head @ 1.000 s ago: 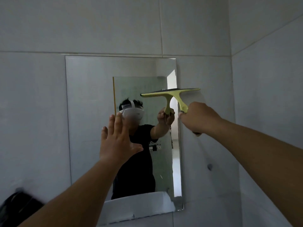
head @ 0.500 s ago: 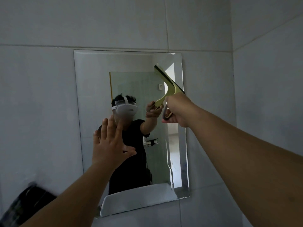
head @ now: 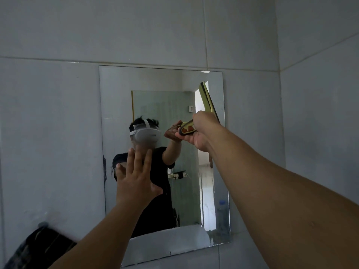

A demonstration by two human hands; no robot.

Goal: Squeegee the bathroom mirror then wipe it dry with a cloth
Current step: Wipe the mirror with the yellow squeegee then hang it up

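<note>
A frameless rectangular mirror (head: 116, 105) hangs on the grey tiled wall. My right hand (head: 202, 131) is shut on the handle of a yellow-green squeegee (head: 207, 100), whose blade stands nearly upright along the mirror's right edge. My left hand (head: 136, 175) is raised in front of the lower middle of the glass, fingers spread and empty. Whether its palm touches the glass I cannot tell. The mirror reflects a person wearing a white headset.
A dark cloth-like bundle (head: 40, 247) lies at the lower left below the mirror. The right wall (head: 320, 113) meets the mirror wall in a corner close to the mirror's right edge. A plastic bottle's reflection (head: 222, 216) shows low in the glass.
The squeegee blade turned from level to nearly upright and shifted onto the mirror's right edge. My left hand stayed raised and open. The view has dropped and shifted, so the mirror sits lower in frame.
</note>
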